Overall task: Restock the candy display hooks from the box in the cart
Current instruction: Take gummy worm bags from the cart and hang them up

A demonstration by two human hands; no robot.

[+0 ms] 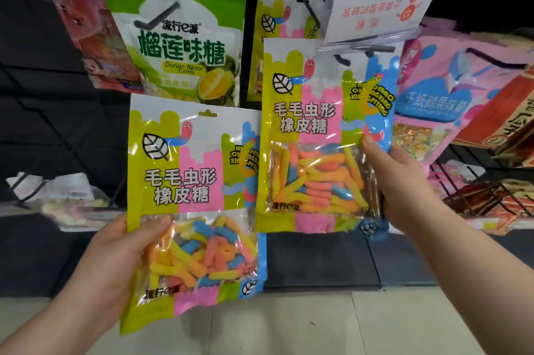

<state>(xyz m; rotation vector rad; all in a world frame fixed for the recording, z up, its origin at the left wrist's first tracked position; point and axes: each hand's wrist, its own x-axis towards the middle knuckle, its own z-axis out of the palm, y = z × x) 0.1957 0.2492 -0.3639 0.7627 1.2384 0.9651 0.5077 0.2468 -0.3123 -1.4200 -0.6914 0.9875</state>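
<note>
1. Dark display rack (57,123) fills the background, with pale floor tiles (318,325) below it.
2. Gummy worm bag (190,181), lower left, upright, held out in front of the rack and off any hook. Its hang hole at the top is free.
3. Second gummy worm bag (318,129), centre right and higher, overlaps the first bag's right edge. Its top is tucked under the price label holder (378,8); cannot tell whether it is threaded on.
4. Durian candy bag (179,45) hangs upper left, with a red bag (95,45) beside it.
5. Pink candy bag (433,89) hangs tilted at right.
6. Third gummy worm bag (277,22) hangs on a black hook (310,12), behind the second.
7. Left hand (124,250) grips the first bag's lower left edge, thumb on the clear window.
8. Right hand (404,181) grips the second bag's right edge, thumb on the front.
</note>
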